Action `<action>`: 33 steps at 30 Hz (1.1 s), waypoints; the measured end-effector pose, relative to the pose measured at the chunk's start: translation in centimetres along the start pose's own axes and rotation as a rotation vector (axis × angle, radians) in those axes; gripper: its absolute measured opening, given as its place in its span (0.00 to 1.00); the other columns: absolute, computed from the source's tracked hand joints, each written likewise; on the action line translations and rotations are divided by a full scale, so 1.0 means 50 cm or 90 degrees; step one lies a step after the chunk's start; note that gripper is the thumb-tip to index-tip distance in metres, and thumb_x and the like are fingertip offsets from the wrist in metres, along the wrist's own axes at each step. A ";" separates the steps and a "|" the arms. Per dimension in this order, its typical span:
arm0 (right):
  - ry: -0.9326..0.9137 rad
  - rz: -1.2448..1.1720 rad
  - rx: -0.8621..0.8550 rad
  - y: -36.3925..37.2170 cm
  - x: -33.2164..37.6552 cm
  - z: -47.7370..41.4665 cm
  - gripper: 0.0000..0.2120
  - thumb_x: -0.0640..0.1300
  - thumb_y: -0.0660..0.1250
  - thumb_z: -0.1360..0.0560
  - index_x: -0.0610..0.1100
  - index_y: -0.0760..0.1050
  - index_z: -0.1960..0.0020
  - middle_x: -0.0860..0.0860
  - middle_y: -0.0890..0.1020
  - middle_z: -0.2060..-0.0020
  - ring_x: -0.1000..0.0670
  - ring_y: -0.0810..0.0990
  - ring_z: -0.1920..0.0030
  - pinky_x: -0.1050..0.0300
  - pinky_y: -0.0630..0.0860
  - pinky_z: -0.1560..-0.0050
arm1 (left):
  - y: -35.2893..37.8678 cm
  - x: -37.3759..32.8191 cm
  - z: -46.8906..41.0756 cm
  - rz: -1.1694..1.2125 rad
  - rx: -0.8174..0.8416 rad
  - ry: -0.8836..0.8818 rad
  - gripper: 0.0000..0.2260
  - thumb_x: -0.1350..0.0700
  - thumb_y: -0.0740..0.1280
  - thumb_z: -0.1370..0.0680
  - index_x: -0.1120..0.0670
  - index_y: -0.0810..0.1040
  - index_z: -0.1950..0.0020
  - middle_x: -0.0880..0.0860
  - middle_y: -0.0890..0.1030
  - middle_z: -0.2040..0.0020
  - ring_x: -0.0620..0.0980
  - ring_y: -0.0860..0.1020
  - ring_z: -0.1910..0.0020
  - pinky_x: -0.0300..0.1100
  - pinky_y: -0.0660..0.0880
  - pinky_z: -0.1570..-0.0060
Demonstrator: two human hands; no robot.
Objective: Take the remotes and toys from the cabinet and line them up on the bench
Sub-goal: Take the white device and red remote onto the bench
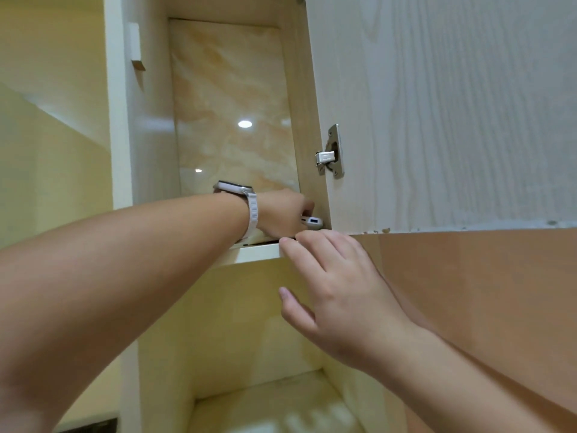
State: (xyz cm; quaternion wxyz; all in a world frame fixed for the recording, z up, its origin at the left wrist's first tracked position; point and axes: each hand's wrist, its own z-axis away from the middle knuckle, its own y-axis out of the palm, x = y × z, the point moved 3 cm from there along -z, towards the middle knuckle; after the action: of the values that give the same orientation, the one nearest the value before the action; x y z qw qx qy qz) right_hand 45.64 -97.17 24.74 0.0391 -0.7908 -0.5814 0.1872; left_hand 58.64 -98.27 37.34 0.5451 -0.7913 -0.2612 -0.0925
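Observation:
I look up into an open wall cabinet. My left hand point(282, 212), with a white watch on its wrist, reaches onto the cabinet shelf point(256, 252) at its right end. Its fingers close around a small white remote point(312, 222) lying against the right side wall; only the remote's end shows. My right hand point(327, 285) is below and in front, fingers spread, fingertips touching the shelf's front edge, holding nothing. Whatever else lies on the shelf is hidden from this low angle.
The cabinet door point(452, 114) stands open on the right, with a metal hinge point(331, 153). The cabinet's back is glossy marble-patterned tile point(231, 114). Below the shelf is an open niche point(265, 354) with pale walls.

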 end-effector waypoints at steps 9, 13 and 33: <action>-0.001 0.016 0.077 -0.022 0.006 -0.010 0.24 0.55 0.59 0.26 0.40 0.76 0.38 0.45 0.80 0.49 0.40 0.77 0.47 0.48 0.70 0.44 | -0.057 0.010 0.064 -0.033 -0.177 -0.005 0.09 0.55 0.62 0.26 0.51 0.63 0.63 0.51 0.70 0.66 0.49 0.68 0.71 0.43 0.63 0.71; 0.016 0.021 0.128 -0.037 0.013 -0.030 0.22 0.56 0.55 0.25 0.43 0.76 0.44 0.47 0.79 0.53 0.42 0.77 0.51 0.46 0.73 0.52 | -0.116 0.014 0.138 -0.048 -0.285 0.010 0.07 0.53 0.64 0.27 0.55 0.68 0.57 0.50 0.70 0.68 0.50 0.68 0.72 0.43 0.61 0.74; 0.238 0.063 0.616 0.092 -0.014 -0.287 0.27 0.65 0.59 0.26 0.42 0.76 0.46 0.46 0.81 0.52 0.45 0.79 0.54 0.52 0.77 0.51 | -0.131 0.082 0.403 0.009 -0.837 0.038 0.08 0.57 0.68 0.30 0.56 0.71 0.55 0.50 0.83 0.57 0.55 0.78 0.69 0.48 0.72 0.77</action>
State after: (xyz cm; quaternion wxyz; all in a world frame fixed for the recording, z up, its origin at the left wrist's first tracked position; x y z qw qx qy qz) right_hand 54.51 -97.06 36.92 0.4941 -0.7287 -0.3736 0.2919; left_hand 55.96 -76.84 36.61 -0.0439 -0.9582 -0.1296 -0.2511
